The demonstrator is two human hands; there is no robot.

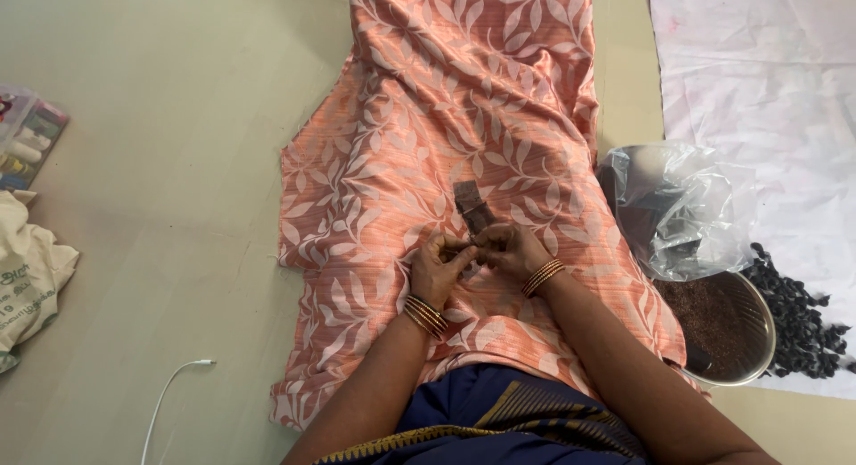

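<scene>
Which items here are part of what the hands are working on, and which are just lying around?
In use: left hand, right hand, dark strip, peach leaf-print cloth.
Lying about: steel bowl, plastic bag, black pieces, white cable, cloth bag.

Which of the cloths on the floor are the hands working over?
The peach leaf-patterned cloth; both hands rest on it. The white sheet lies right, the cream bag left.
</scene>
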